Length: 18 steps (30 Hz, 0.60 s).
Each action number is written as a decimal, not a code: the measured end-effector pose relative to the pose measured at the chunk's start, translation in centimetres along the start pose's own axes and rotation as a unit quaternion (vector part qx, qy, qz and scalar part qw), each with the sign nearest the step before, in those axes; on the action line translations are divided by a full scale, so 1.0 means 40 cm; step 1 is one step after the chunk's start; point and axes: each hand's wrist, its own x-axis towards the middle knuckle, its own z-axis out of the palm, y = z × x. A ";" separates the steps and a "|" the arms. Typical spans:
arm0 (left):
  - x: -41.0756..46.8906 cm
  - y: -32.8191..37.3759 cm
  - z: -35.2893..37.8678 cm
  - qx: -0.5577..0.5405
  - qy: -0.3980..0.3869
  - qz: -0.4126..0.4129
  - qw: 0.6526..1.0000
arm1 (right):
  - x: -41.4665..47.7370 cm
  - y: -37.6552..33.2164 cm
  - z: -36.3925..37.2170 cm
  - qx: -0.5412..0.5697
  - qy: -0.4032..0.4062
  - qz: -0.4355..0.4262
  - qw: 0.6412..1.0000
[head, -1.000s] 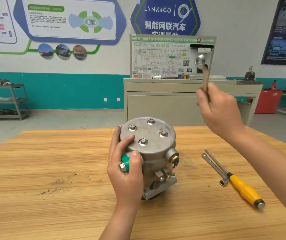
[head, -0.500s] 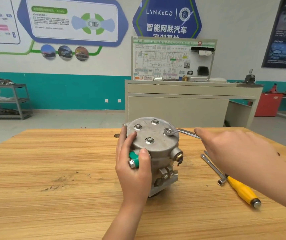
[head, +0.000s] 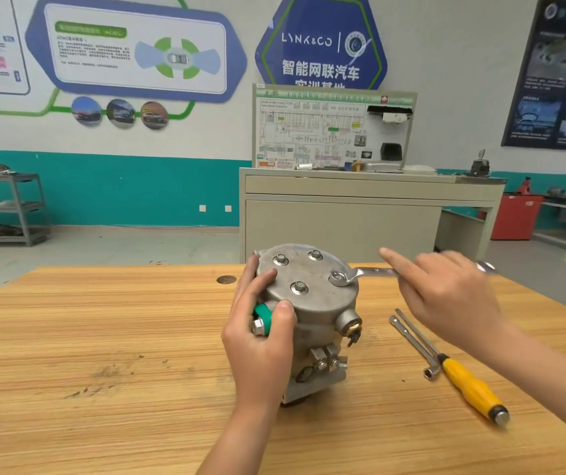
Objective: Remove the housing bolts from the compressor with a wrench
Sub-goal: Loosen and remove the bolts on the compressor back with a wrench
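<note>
On the table (head: 103,337) stands the compressor (head: 319,323), gripped at its side by the left hand (head: 261,341). The right hand (head: 446,303) holds the wrench (head: 370,271). A second ago it was up high; now its ring sits on the right bolt (head: 338,278).

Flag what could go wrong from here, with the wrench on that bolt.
1. The compressor stands on end on the table, steadied only by the left hand; a hard pull could twist or tip it.
2. The right hand holds the wrench with its index finger stretched out, perhaps a loose grip; the wrench may slip off the bolt and round its head.
</note>
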 end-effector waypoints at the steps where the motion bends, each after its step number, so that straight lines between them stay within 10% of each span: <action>1: 0.003 0.000 0.001 -0.003 -0.002 -0.001 1.000 | 0.024 0.012 0.026 0.005 0.014 0.000 1.000; 9: -0.005 0.006 0.028 0.021 0.001 0.016 1.000 | 0.228 -0.026 0.137 0.061 0.011 -0.111 0.992; 14: -0.010 0.003 0.002 -0.002 0.024 0.017 1.000 | 0.197 -0.019 0.052 0.216 0.072 0.185 0.956; 18: -0.012 0.003 -0.014 -0.005 0.022 0.015 1.000 | 0.117 -0.038 -0.059 0.216 -0.021 0.151 0.964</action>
